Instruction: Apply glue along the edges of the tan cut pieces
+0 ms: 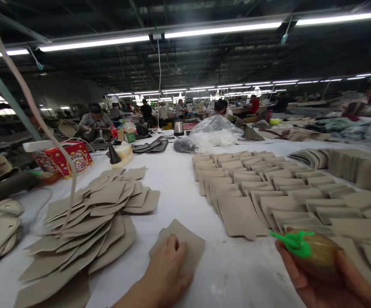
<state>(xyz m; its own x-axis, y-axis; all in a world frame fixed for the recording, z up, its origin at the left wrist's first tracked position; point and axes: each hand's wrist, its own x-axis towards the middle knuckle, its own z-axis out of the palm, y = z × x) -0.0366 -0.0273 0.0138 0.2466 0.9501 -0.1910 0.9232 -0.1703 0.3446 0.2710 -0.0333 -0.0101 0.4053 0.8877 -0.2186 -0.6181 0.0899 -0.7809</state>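
Pressing down with my left hand point(167, 273), I pin one beige piece point(187, 238) flat to the white desk point(179, 188). The fingers lie loosely bent on top of it, not wrapped round anything. My right hand point(320, 288) is closed round a yellowish bottle point(324, 256), its green nozzle point(292, 241) pointing left, held just above the desk at the near right. The piece lies near the front edge, between a loose pile point(98, 222) of like pieces on my left and neat overlapping rows point(268, 188) of them on my right. Farther back on the left stands a red box point(61, 159) with bright printed patterns; its writing is too blurred to read. A kettle point(179, 127) and a clear plastic bag point(214, 128) sit at the far side.
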